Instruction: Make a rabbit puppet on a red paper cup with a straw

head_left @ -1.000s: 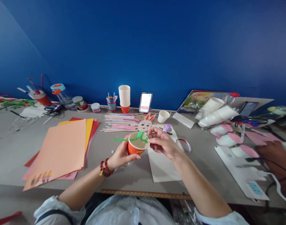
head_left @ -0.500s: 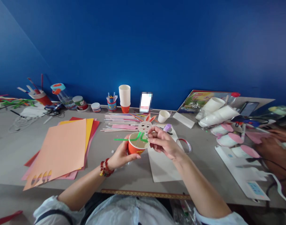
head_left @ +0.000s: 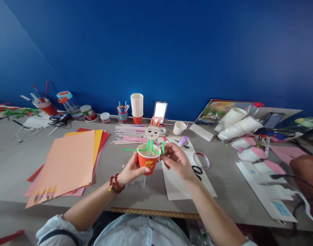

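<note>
My left hand (head_left: 132, 169) is wrapped round an orange paper cup (head_left: 149, 165) with yellow lettering, held upright above the table. A paper rabbit head (head_left: 152, 132) with a drawn face and orange ears stands above the cup on a clear stick that goes down inside. Green pipe cleaner (head_left: 150, 145) hangs below the head; one arm reaches out left over the rim, the other bends upward at the right. The curled fingers of my right hand (head_left: 175, 159) are at that right arm, by the cup's rim; their exact contact is partly hidden.
Coloured paper sheets (head_left: 69, 160) lie at left. Behind the cup are paper sticks (head_left: 128, 130), stacked cups (head_left: 137, 106) and a small white cup (head_left: 179, 127). A white sheet (head_left: 182, 184), tape roll (head_left: 201, 160) and power strip (head_left: 264, 191) are rightward. Another person's hand (head_left: 306, 169) shows far right.
The cup has tipped more upright and shifted slightly left, so the rabbit faces me. The right green arm now bends upward at its end. The other person's hand has moved right.
</note>
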`<action>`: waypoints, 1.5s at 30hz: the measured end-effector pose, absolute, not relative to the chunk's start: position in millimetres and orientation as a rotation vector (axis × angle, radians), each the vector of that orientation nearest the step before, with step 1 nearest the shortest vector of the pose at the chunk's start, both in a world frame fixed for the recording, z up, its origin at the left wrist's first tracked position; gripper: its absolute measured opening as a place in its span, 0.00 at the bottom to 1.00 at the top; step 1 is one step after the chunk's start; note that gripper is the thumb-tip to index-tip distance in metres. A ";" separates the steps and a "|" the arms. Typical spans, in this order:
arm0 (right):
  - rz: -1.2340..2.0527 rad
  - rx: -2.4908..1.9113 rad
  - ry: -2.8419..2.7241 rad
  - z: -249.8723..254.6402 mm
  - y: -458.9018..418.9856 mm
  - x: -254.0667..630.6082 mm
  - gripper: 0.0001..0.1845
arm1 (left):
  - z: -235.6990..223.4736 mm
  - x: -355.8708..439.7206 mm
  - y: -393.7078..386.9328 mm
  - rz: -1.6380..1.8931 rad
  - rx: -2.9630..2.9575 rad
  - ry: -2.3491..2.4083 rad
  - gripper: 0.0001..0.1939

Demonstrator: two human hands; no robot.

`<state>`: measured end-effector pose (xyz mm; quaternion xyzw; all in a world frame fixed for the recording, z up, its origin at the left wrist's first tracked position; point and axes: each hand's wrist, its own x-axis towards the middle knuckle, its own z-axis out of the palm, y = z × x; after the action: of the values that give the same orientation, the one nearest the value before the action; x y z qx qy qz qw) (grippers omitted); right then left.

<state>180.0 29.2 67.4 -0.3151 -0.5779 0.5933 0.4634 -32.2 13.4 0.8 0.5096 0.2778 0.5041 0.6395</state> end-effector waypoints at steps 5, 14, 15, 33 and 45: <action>1.492 -0.718 -1.433 62.1 33.8 180.5 0.11 | 4.3 -30.6 13.6 1.146 1.154 0.530 0.32; 1.042 -0.820 -1.413 52.1 31.2 179.1 0.16 | 5.1 -30.5 12.1 1.141 1.159 0.603 0.34; 0.821 -0.829 -1.398 51.9 26.9 178.4 0.12 | 5.3 -29.6 12.3 1.152 1.159 0.618 0.34; 0.370 -0.830 -1.960 84.9 4.0 166.8 0.10 | 22.2 -43.9 24.2 1.488 1.288 0.466 0.16; 0.279 -0.752 -2.182 91.1 9.0 176.3 0.08 | 46.1 -60.2 28.8 1.288 1.511 0.589 0.11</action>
<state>176.3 9.0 91.1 -0.2970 -0.8613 0.1101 0.3973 -60.2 28.8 46.1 0.6275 0.2448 0.5349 0.5102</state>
